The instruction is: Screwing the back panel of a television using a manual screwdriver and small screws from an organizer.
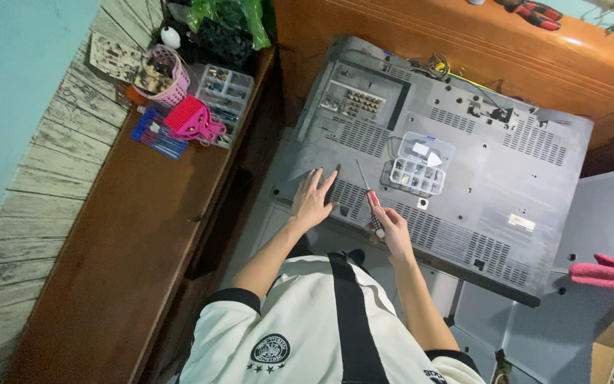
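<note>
The screwdriver [368,201], red-handled with a thin shaft, sits in the right hand [392,229], whose fingers are closed around the handle near the front edge of the grey back panel [506,178]. Its long axis slants, tip pointing up and away toward the panel's middle. A clear compartment box [421,166] lies open on the panel just beyond, small parts in its cells. The left hand [312,201] rests flat, fingers spread, on the panel's front left corner. On the wooden side table [129,242] stand a pink basket [161,75] and another clear organizer [223,96].
</note>
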